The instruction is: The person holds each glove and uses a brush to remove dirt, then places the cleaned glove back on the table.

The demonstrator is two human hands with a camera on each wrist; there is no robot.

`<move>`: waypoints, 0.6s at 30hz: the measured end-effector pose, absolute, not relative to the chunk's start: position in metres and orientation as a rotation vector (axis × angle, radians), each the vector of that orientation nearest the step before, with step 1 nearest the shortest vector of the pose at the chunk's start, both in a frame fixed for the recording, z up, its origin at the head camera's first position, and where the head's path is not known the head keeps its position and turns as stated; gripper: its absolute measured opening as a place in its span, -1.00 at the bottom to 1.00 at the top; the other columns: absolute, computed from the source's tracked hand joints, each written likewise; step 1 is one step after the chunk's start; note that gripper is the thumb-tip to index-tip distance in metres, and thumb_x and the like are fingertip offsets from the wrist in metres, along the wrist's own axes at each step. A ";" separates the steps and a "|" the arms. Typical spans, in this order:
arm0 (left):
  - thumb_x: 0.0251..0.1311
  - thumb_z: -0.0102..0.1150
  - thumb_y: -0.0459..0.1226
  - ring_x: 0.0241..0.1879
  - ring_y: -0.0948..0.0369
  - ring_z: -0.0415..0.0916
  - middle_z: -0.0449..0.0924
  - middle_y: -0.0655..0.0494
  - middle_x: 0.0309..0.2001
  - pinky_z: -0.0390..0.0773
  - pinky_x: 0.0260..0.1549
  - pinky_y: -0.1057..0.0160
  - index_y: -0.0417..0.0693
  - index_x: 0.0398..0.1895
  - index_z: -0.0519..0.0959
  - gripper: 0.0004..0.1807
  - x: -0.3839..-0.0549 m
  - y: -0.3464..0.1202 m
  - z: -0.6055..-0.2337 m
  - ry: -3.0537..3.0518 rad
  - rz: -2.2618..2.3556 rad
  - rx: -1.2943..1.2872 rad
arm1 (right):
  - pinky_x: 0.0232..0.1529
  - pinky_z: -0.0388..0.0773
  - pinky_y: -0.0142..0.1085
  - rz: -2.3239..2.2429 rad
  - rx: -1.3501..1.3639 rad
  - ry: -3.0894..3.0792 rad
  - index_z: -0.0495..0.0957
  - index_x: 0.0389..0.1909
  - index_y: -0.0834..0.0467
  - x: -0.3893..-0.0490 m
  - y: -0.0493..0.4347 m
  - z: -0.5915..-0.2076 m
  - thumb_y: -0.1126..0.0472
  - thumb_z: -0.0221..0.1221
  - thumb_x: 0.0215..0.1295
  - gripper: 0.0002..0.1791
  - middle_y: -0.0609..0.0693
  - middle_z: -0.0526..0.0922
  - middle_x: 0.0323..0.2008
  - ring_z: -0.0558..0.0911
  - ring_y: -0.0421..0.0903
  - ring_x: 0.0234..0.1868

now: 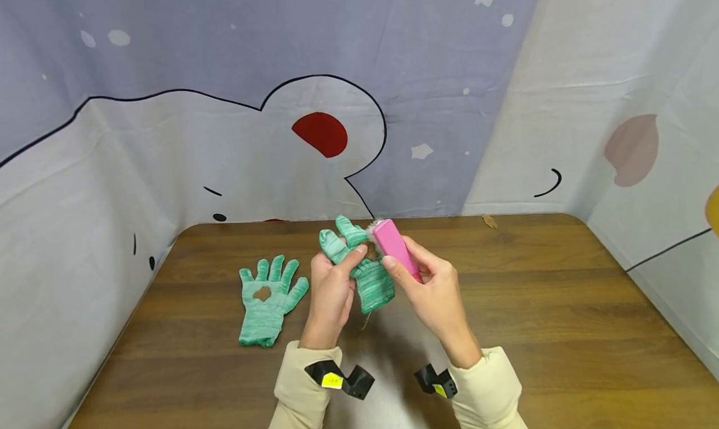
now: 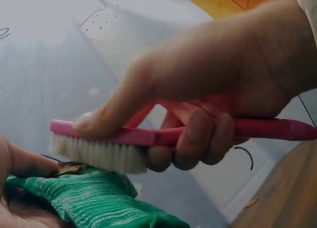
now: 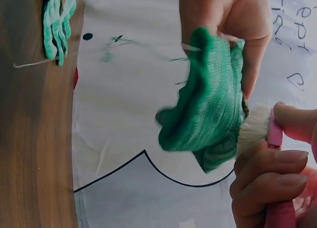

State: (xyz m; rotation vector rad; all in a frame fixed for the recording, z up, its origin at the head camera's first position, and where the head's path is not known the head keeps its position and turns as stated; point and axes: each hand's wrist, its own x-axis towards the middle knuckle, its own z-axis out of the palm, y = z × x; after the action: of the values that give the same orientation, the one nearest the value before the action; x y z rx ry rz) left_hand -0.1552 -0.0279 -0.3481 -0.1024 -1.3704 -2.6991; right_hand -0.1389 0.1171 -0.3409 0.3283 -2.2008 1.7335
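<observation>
My left hand (image 1: 331, 291) holds up a green knitted glove (image 1: 375, 286), its thumb pressing beside a brown patch (image 1: 371, 250) on the fabric. In my right hand (image 1: 435, 291) is a pink brush (image 1: 395, 248), gripped by its handle with the thumb along the back. The brush's pale bristles (image 2: 99, 153) face the glove and meet it close to the brown patch in the left wrist view. The right wrist view shows the glove (image 3: 213, 99) hanging from the left hand, with the bristles (image 3: 255, 124) against its edge.
A second green glove (image 1: 264, 320) lies flat on the wooden table (image 1: 533, 304) at the left, with a brown patch on it. A small brown scrap (image 1: 490, 221) lies near the table's back edge. A printed curtain (image 1: 438, 104) hangs behind and around the table.
</observation>
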 end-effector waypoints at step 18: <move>0.07 0.16 -0.49 -0.40 0.19 0.57 0.54 0.00 -0.43 0.58 -0.40 0.26 -0.35 -0.34 0.45 -0.89 -0.157 -0.028 -0.349 -1.316 -2.688 -0.088 | -0.31 0.47 -0.17 1.193 -0.078 -2.542 0.49 0.13 -0.01 -0.157 0.144 -0.355 -0.16 0.22 0.09 -0.42 0.10 0.63 -0.11 0.57 -0.03 -0.29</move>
State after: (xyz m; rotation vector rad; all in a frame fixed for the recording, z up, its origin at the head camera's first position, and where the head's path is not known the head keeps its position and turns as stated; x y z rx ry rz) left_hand -0.1572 -0.0284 -0.3490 -0.0881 -1.3155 -2.6879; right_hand -0.1570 0.1440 -0.3547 -0.0778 -2.5424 1.1934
